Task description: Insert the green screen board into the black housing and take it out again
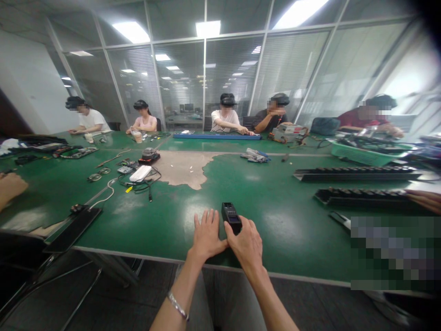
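A small black box-shaped device lies on the green table just in front of me. It has a dark screen-like panel on its upper face; I cannot make out its exact kind. My right hand grips its near end, with thumb and fingers at its sides, hiding part of it. Left of the device, my left hand rests palm down with its fingers stretched apart and holds nothing. The left thumb tip meets or nearly meets the right hand. A silvery bracelet circles my left wrist.
A white box with cables lies ahead left, beside a bare brown patch. Gloves lie farther off. To the right are black slotted rails and a green basket. Several people sit around the table.
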{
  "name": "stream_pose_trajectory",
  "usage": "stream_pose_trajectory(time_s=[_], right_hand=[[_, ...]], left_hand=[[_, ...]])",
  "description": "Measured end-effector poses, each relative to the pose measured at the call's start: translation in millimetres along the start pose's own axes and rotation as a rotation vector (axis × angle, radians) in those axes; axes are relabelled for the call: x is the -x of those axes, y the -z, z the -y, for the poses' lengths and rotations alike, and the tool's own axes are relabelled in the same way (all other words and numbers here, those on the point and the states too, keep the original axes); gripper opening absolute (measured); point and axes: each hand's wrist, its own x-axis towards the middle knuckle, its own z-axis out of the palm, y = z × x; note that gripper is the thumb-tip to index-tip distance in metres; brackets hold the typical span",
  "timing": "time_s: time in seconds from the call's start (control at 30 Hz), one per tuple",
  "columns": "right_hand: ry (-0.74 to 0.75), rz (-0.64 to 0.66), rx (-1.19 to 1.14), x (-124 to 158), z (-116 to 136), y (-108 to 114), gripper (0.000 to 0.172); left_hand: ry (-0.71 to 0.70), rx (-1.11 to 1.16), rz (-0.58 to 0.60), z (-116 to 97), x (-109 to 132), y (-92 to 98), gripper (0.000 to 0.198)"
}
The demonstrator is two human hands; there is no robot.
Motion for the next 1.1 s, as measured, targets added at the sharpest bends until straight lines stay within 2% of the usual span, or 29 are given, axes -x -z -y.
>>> stream_pose_trajectory(time_s=[0.27, 0.47, 0.53, 0.73, 0.93, 1.1], right_hand=[[0.019, 0.008, 0.002, 7, -7, -4, 0.05], [-0.021, 0.016, 0.04, 1, -4, 0, 0.07], [-0.024, 0.042, 0.045, -2, -3, 2, 0.067], [-0.014, 0.091, -0.006, -6, -1, 5, 0.04], [0.01, 0.013, -0.098, -18, 4, 13, 0.042], [0.043, -0.128, -0.173, -34, -11, 24, 0.047]], left_hand=[[0.006, -0.037, -0.002, 0, -2, -3.1, 0.083], [-0.002, -0.044, 0.004, -1, -3, -2.5, 0.083], [0.001, -0.054, -0.01, -2, -3, -3.6, 0.08], [-0.001, -0.084, -0.022, -3, -4, -6.6, 0.074], [-0.003, -0.08, -0.014, -3, -4, -5.0, 0.079], [0.001, -0.069, -0.014, -5, -3, -4.1, 0.088]])
